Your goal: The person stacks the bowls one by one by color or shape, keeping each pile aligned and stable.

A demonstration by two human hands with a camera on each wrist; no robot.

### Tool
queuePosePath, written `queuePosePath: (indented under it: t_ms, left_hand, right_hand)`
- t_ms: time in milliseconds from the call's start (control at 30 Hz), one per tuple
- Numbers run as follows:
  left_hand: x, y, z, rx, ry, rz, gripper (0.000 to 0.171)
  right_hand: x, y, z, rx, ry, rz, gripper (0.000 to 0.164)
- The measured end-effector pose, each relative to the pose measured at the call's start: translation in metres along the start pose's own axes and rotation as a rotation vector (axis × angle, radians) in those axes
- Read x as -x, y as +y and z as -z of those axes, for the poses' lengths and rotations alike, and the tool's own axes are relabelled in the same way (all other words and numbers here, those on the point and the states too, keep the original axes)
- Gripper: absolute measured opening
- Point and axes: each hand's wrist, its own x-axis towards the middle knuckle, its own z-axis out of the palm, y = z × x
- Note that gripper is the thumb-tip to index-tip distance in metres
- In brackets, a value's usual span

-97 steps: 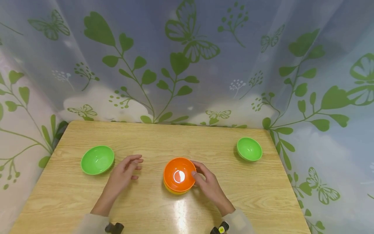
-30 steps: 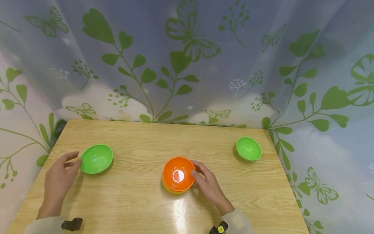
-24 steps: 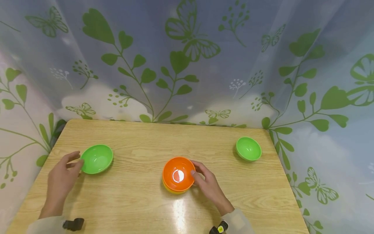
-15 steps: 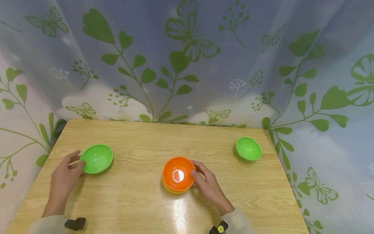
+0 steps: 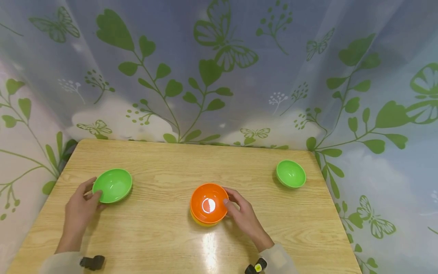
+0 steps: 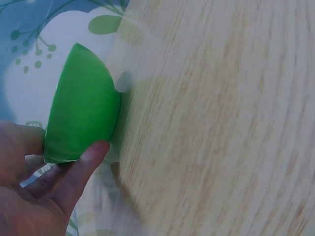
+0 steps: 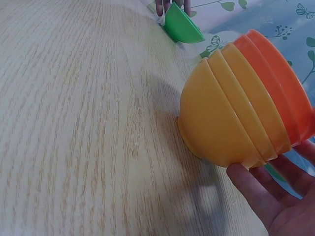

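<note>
The bowls (image 5: 207,196) look like smooth, glossy plastic, the table (image 5: 161,228) wood-grained with a sheen.

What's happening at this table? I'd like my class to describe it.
Someone's left hand grips the side of a green bowl on the left of the wooden table. Their right hand holds a stack of bowls, orange nested in yellow, near the middle. A second green bowl stands apart towards the far right corner, with neither hand on it.
</note>
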Motion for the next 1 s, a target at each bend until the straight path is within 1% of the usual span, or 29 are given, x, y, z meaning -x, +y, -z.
queuePosePath:
  t_ms: [267, 433, 567, 700, 900, 1000]
  left_hand:
    - [0.0, -0.002, -0.004, 0.013, 0.024, 0.002, 0.06]
    - [0.001, 0.0, -0.006, 0.024, 0.023, 0.003, 0.058]
    - [0.002, 0.005, -0.008, 0.028, 0.011, 0.006, 0.057]
    - [0.004, 0.008, -0.008, 0.017, -0.015, 0.004, 0.057]
    - [0.007, 0.01, -0.011, -0.009, -0.044, -0.025, 0.057]
    - [0.008, 0.011, -0.013, -0.001, -0.056, -0.033, 0.056]
  right_hand:
    - [0.0, 0.0, 0.0, 0.028, 0.014, 0.011, 0.037]
    - [0.0, -0.001, -0.001, 0.022, 0.018, 0.019, 0.037]
    - [0.0, -0.001, -0.001, 0.019, 0.019, 0.03, 0.037]
    - [0.001, -0.001, -0.001, 0.022, 0.022, 0.025, 0.037]
    - [0.001, -0.002, -0.001, 0.023, 0.019, 0.015, 0.038]
    - [0.001, -0.002, -0.001, 0.022, 0.017, 0.016, 0.038]
